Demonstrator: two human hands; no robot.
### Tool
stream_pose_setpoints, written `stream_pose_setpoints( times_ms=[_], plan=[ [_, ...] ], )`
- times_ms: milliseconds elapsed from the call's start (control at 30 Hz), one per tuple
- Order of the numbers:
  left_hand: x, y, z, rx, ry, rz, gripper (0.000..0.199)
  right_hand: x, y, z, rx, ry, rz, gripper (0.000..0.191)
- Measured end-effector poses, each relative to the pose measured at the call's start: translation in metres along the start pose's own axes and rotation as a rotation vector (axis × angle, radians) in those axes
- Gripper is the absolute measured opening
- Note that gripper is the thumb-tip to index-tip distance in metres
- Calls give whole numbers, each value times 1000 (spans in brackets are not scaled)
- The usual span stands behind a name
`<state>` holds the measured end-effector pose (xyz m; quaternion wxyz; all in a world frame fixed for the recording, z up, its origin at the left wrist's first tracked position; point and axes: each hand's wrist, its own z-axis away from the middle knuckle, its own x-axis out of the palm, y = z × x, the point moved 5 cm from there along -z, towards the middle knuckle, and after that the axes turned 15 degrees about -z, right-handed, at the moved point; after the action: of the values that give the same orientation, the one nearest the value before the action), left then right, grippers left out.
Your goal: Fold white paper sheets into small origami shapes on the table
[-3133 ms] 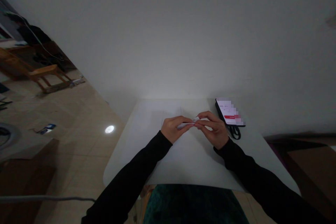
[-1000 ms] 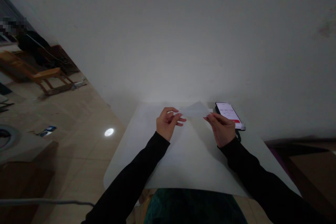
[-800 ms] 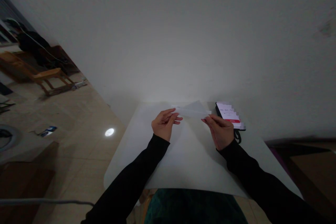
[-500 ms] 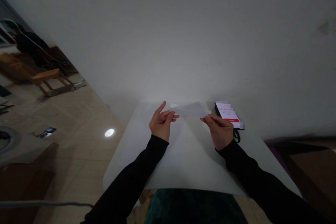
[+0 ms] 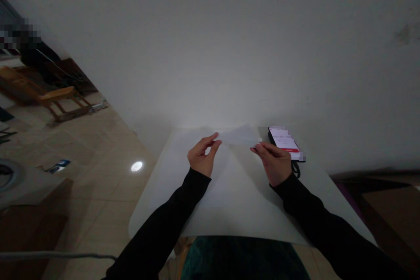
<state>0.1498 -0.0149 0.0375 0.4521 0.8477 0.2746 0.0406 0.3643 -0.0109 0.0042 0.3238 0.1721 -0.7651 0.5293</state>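
While both bare hands pinch its ends, a thin, pale, faintly translucent sheet (image 5: pixel 238 136) spans the gap between them above the far part of the table, though it is hard to tell whether it is paper or plastic film. The left hand (image 5: pixel 201 157) grips the sheet's left end between thumb and forefinger, its other fingers loosely curled. The right hand (image 5: pixel 275 164) holds the right end in its fingertips, which hide that end's corner. Black sleeves (image 5: pixel 164 223) run toward the near edge and are cut off by the frame. Just right of the right hand lies a black smartphone (image 5: pixel 284 140), its pixelated screen unreadable apart from a red band, with a dark cord (image 5: pixel 296 169) beside it. The smooth white table (image 5: pixel 236 203) has rounded corners. Beyond its left side, beige floor tiles (image 5: pixel 98 192) stretch to a wooden chair (image 5: pixel 42 96), below a plain white wall (image 5: pixel 210 52).
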Motion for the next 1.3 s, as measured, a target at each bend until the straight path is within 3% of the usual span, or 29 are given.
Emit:
stream_pose_setpoints(
  times_ms=[167,367,433,600,733,900,1100,1300],
  plan=[
    [3,-3,-3,-68,-29,119,33,-1,-1,-3,10,-13,12,17],
    [5,0,-8,-126,-78,215,22,0,0,-5,45,-62,82,15],
    [7,-1,-10,-187,-171,259,25,2,-2,-5,27,-118,141,15],
    [18,-7,-9,-355,-620,292,35,1,-6,-10,-22,-198,228,17],
    [16,-13,-10,-407,-695,336,35,1,-14,-14,-93,-206,277,15],
    [17,-23,-5,-500,-838,426,35,6,-30,-17,-241,-329,469,6],
    [17,-32,-4,-608,-801,484,29,2,-42,-18,-473,-414,669,10],
    [20,-40,-2,-676,-688,472,27,5,-47,-17,-563,-531,828,10]
  ],
)
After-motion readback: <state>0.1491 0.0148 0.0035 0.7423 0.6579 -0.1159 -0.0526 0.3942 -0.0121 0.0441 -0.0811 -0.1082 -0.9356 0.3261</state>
